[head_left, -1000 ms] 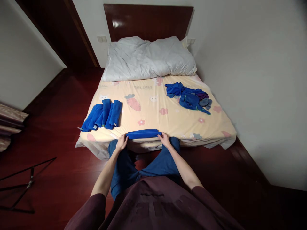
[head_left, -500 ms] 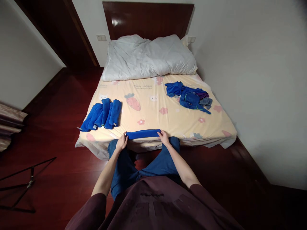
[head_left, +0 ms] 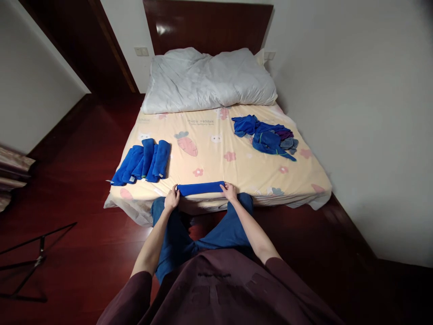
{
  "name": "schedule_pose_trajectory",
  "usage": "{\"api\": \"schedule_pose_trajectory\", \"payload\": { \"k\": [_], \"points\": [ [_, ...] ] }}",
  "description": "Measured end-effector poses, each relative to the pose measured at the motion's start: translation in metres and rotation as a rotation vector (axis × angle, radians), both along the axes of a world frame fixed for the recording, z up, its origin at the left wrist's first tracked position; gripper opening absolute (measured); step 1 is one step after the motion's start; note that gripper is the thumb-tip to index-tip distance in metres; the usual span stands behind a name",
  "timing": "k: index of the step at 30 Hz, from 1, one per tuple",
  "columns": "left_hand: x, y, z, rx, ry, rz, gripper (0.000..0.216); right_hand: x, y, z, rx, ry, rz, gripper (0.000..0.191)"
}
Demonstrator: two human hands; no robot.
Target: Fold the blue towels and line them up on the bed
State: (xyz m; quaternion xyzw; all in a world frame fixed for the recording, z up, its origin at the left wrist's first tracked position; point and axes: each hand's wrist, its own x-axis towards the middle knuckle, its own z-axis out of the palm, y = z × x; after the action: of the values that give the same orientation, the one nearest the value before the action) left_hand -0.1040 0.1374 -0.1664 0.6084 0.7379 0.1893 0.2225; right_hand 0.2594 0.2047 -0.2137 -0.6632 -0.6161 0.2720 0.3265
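Observation:
A blue towel (head_left: 200, 188), folded into a long narrow strip, lies at the front edge of the bed. My left hand (head_left: 172, 197) pinches its left end, and my right hand (head_left: 229, 191) pinches its right end. Between them the strip is stretched nearly straight. Several folded blue towels (head_left: 148, 160) lie side by side to the left, some with small white tags. Farther back on the right is a loose heap of crumpled cloths (head_left: 267, 140), mostly blue with some grey and purple.
The bed's printed sheet (head_left: 209, 153) spreads under the cloths. A white quilt (head_left: 209, 83) is bunched against the dark wooden headboard (head_left: 209, 27). Walls stand at both sides. A black metal stand (head_left: 39, 259) is on the floor at lower left, below a curtain (head_left: 13, 174).
The view has shifted very slightly. Both hands keep hold of the towel's ends, and my right fingers sit a little farther in along it.

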Motion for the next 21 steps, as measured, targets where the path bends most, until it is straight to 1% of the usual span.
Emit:
{"api": "schedule_pose_trajectory", "payload": {
  "k": [4,8,9,11,12,13,14,16,17,18,19,21],
  "points": [
    [0.003,0.009,0.000,-0.009,-0.034,0.038,0.049,0.000,0.010,0.005,-0.043,-0.044,-0.033,0.027],
    [0.010,0.011,0.004,-0.052,0.004,0.094,0.046,-0.005,0.013,0.015,-0.110,-0.088,-0.070,0.024],
    [0.013,0.010,0.006,-0.035,0.031,0.116,0.046,-0.008,0.011,0.020,-0.099,-0.114,-0.076,0.025],
    [0.022,0.005,0.009,0.068,0.114,0.125,0.048,-0.019,0.003,0.031,-0.004,-0.198,-0.070,0.031],
    [0.028,0.002,0.011,0.142,0.162,0.086,0.050,-0.026,-0.002,0.037,0.070,-0.246,-0.047,0.036],
    [0.034,-0.001,0.013,0.216,0.206,0.012,0.053,-0.035,-0.008,0.043,0.147,-0.292,-0.005,0.041],
    [0.041,-0.003,0.014,0.277,0.239,-0.093,0.055,-0.044,-0.014,0.048,0.212,-0.332,0.059,0.046],
    [0.056,-0.005,0.014,0.332,0.277,-0.327,0.060,-0.066,-0.025,0.056,0.275,-0.391,0.246,0.051],
    [0.063,-0.005,0.013,0.335,0.293,-0.412,0.061,-0.076,-0.029,0.057,0.280,-0.422,0.346,0.053],
    [0.070,-0.005,0.010,0.329,0.306,-0.464,0.063,-0.085,-0.033,0.057,0.267,-0.453,0.435,0.055],
    [0.075,-0.003,0.007,0.317,0.315,-0.488,0.064,-0.092,-0.035,0.056,0.244,-0.480,0.504,0.056],
    [0.080,0.000,0.001,0.290,0.318,-0.486,0.064,-0.099,-0.038,0.050,0.189,-0.521,0.577,0.058]
  ]
}}
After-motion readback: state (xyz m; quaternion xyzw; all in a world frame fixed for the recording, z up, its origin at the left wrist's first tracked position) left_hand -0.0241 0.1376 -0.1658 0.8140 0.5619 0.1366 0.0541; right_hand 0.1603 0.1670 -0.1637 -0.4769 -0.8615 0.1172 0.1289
